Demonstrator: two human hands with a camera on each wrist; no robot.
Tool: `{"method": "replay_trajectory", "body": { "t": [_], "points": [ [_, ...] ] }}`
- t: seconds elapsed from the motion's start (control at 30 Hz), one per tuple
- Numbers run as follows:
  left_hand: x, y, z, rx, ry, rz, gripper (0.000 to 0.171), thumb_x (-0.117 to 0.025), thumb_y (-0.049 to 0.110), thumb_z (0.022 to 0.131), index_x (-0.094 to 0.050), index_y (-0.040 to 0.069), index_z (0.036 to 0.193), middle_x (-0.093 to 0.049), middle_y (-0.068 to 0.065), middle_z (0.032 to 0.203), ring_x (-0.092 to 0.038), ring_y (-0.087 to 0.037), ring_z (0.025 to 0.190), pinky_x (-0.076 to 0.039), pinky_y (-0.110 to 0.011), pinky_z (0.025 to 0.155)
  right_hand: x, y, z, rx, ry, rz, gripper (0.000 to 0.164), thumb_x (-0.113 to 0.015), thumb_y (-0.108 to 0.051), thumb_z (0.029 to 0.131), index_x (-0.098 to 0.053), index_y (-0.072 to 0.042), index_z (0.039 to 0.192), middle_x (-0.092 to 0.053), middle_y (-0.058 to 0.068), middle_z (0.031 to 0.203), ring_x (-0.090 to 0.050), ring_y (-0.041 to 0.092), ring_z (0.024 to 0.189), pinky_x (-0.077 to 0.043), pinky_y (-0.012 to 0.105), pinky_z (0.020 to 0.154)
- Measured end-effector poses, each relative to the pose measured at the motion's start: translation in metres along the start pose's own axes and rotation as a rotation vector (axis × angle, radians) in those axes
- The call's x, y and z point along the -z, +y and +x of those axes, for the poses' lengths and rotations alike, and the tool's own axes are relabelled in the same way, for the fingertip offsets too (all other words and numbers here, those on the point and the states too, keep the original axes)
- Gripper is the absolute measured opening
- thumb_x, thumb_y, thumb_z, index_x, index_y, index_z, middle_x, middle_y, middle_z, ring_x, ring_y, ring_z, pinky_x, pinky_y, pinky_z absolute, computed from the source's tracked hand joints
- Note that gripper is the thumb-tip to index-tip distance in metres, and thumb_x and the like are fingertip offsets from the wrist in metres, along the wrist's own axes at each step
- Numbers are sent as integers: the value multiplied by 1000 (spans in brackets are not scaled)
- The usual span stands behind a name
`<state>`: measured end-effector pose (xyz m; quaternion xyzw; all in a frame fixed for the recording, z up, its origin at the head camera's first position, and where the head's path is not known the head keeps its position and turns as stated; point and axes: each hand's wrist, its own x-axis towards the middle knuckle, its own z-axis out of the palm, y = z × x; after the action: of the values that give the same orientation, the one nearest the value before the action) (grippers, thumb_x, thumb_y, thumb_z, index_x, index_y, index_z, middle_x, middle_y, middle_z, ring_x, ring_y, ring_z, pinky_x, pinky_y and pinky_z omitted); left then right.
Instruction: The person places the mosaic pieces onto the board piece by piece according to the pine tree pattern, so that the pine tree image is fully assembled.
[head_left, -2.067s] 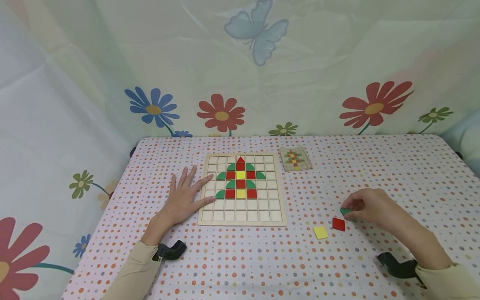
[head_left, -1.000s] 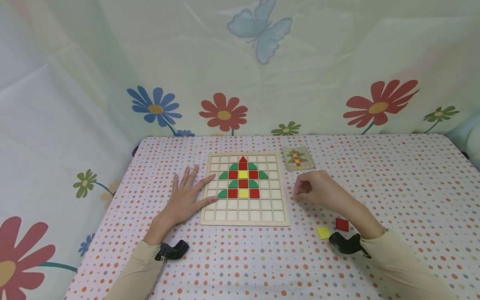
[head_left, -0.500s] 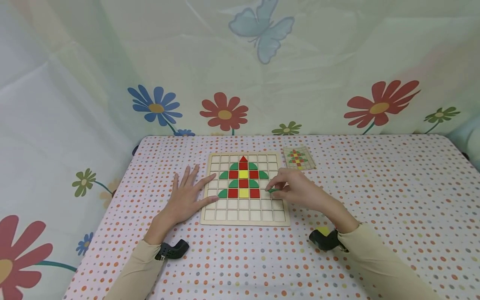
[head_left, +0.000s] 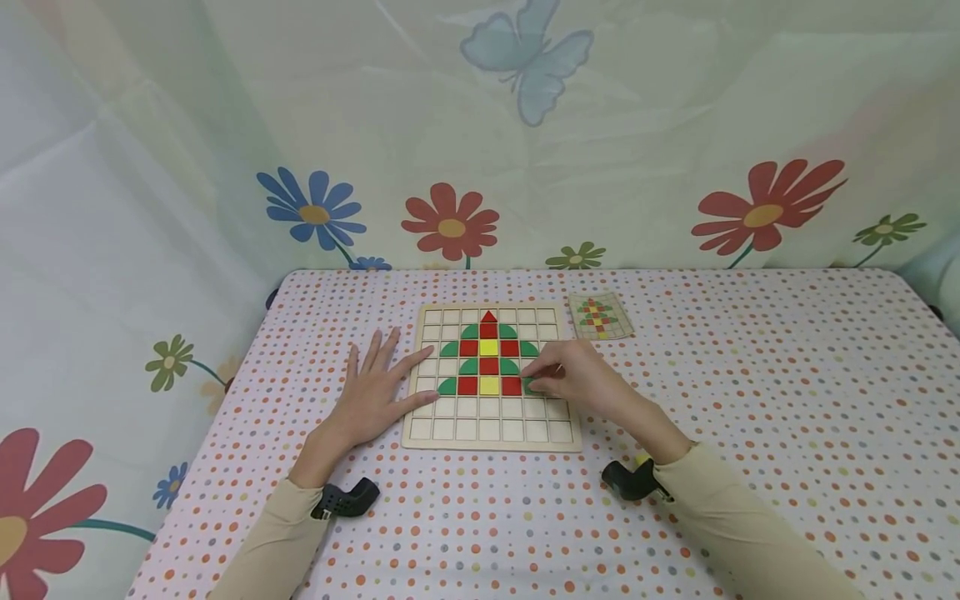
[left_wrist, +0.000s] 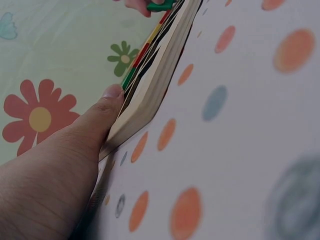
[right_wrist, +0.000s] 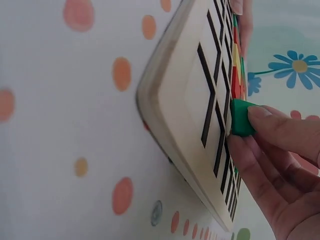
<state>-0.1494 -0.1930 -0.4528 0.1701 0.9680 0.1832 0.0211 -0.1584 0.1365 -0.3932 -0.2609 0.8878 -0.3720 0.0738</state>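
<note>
A green piece (right_wrist: 242, 118), pinched in the fingertips of the right hand (head_left: 573, 380), meets the wooden grid board (head_left: 555, 433) just right of the lowest red square in the tree pattern. The left hand (head_left: 371, 398) lies flat with fingers spread, holding nothing, its fingertips on the board's left edge. A small pattern card (head_left: 600, 316) sits beyond the board's far right corner on the dotted tablecloth (head_left: 750, 375).
</note>
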Motion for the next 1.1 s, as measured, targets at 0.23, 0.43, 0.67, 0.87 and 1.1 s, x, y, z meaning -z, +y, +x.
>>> {"method": "replay_trajectory", "body": {
  "t": [0.23, 0.43, 0.67, 0.87, 1.1],
  "points": [
    [1, 2, 1, 10, -8, -9, 76, -64, 63, 95, -45, 28, 161, -11, -19, 174, 3, -44, 160, 6, -71, 122, -3, -4, 1, -1, 7, -42, 15, -81, 7, 86, -83, 0, 99, -73, 4, 89, -57, 12, 78, -50, 23, 67],
    [1, 2, 1, 18, -16, 1, 77, -64, 63, 95, -44, 28, 161, -11, -19, 174, 3, -44, 160, 5, -71, 122, -5, -8, 1, -56, 0, -65, 15, -78, 9, 88, -82, 3, 101, -71, 5, 89, -61, 14, 79, -51, 23, 67],
    [2, 2, 1, 20, -16, -7, 77, -64, 63, 95, -44, 28, 161, -11, -19, 174, 3, -44, 160, 5, -71, 122, -9, -15, 4, -62, -4, -172, 14, -77, 11, 88, -82, 5, 100, -72, 10, 93, -70, 26, 91, -60, 30, 75],
    [1, 1, 1, 15, -11, -2, 77, -63, 64, 95, -44, 29, 161, -11, -18, 174, 3, -43, 160, 5, -71, 122, -9, -19, 5, -93, -15, -196, 14, -76, 11, 89, -81, 5, 100, -73, 11, 94, -70, 27, 93, -60, 32, 76],
    [2, 2, 0, 12, -15, -2, 77, -64, 63, 95, -44, 29, 161, -11, -18, 174, 3, -44, 160, 5, -71, 122, -11, -23, 10, -144, -42, -224, 14, -74, 12, 90, -81, 6, 101, -76, 14, 100, -72, 29, 99, -62, 34, 81]
  ]
}}
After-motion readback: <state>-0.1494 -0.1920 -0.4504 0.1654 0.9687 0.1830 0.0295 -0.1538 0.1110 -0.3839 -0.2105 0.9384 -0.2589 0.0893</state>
